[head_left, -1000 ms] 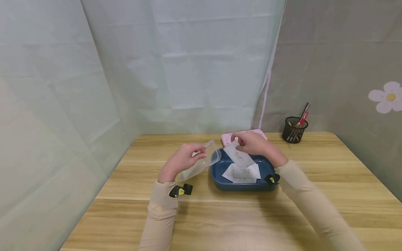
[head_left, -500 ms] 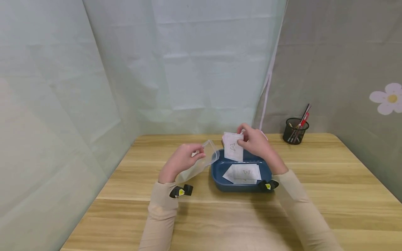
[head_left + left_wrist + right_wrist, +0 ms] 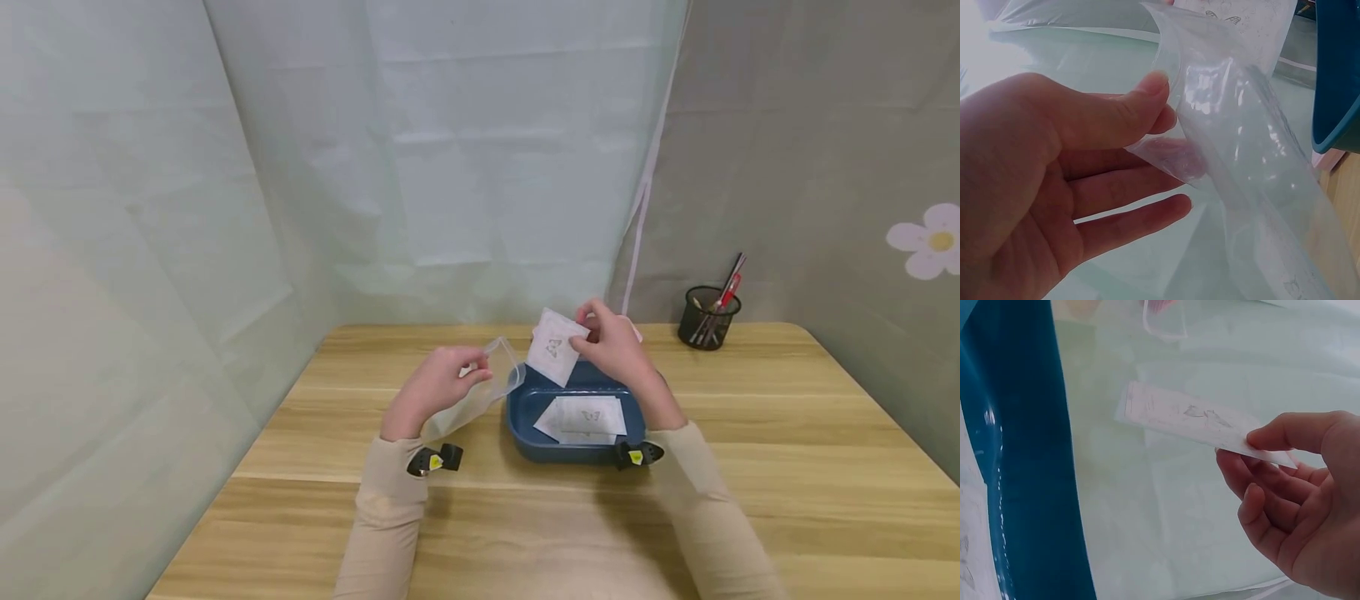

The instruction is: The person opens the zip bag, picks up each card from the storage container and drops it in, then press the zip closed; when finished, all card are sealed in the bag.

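Observation:
In the head view my left hand [image 3: 435,387] pinches the rim of a clear plastic bag [image 3: 474,402] between thumb and fingers. The left wrist view shows the bag's mouth held apart, and a butterfly print [image 3: 1297,287] shows at its lower part. My right hand [image 3: 618,350] pinches a flat white packet with a butterfly print [image 3: 553,348] by one edge. That packet hangs tilted above the back of a blue tray [image 3: 540,450], right of the bag's mouth. Several similar white packets [image 3: 588,415] lie overlapping in the tray.
A black mesh pen holder [image 3: 705,327] with pens stands at the back right of the wooden table [image 3: 525,533]. Behind the tray, a pink object [image 3: 636,328] is mostly hidden by my right hand. Pale cloth curtains [image 3: 480,167] hang behind the table.
My right hand has lifted the packet up from over the pile in the tray and turned it towards the bag. My left hand and the bag have hardly moved.

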{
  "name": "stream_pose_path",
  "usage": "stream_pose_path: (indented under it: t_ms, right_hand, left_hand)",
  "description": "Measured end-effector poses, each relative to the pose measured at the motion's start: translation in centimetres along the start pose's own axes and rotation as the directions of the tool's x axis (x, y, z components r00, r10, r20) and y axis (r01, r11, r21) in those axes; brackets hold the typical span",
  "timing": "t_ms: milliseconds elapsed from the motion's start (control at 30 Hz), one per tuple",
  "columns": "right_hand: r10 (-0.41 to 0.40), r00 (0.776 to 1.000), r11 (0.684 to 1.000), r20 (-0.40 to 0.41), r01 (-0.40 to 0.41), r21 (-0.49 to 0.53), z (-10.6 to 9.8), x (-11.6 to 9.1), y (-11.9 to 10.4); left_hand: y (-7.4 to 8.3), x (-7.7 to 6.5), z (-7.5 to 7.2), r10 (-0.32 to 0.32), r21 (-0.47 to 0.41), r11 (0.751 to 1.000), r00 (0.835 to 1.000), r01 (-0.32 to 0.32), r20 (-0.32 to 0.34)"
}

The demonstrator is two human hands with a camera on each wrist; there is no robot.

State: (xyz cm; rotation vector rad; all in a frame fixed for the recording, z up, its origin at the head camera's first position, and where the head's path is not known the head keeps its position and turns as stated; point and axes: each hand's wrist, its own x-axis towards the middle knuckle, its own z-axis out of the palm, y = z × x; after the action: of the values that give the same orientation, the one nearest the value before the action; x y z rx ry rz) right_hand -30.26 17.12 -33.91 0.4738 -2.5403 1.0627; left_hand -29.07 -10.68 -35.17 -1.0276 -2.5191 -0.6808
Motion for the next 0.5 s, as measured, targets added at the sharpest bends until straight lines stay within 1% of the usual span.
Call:
stream_pose_path:
  t_ms: [100,233,367,500]
  right_hand:
    - [0.040,0.999,0.998,-0.016,-0.040,0.044,0.1,-0.2,0.1]
    - [0.092,0.995,0.990,-0.024,-0.089,0.109,0.1,-0.5,-0.1]
    - [0.087,0.995,0.988,-0.038,-0.082,0.129,0.1,-0.8,-0.2]
    - [0.065,0.996,0.993,-0.060,-0.059,0.098,0.0,-1.1,-0.2]
  left_hand:
    - [0.0,0.1,0.0,0.002,0.004,1.000,1.000,-0.002,-0.011]
    - [0.1,0.2,0.1,-0.017,0.000,1.000,1.000,0.017,-0.013]
    - [0.1,0.2,0.1,-0.029,-0.007,1.000,0.999,0.029,-0.014]
    - [0.2,0.2,0.1,-0.037,-0.011,0.999,0.999,0.037,-0.018]
